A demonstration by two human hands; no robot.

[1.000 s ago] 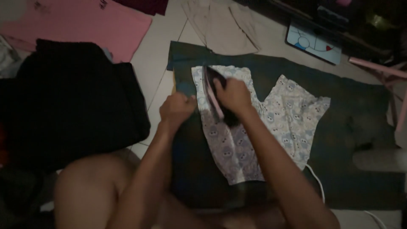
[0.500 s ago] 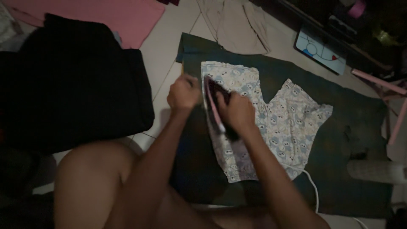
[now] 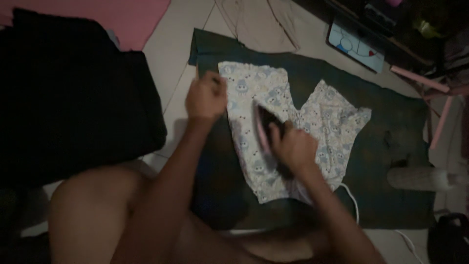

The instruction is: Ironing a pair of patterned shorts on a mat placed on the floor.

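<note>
Your right hand is closed around the handle of the iron, with the fingers wrapped together over the top of it, so the dark body of the iron is mostly hidden under your hand and only its pink edge shows on the left side. The iron sits flat on the patterned garment, a small pale piece of clothing with a print of little blue-grey figures, and it is placed near the middle of the left leg part of that garment. Your left hand is at the upper left edge of the garment, the fingers curled in and pressed together; it seems to pinch the border of the cloth, but the picture is dark and blurred, so you cannot tell exactly how much cloth is between the fingers. The garment lies spread on a dark green mat which covers the tiled floor. A white cord comes out from under the lower right corner of the garment and goes down over the mat. Left of the mat there is a big black cloth heap, and behind it a pink sheet. Above the mat lies a beige garment, touching its upper border. Your bare knee is at the lower left.
</note>
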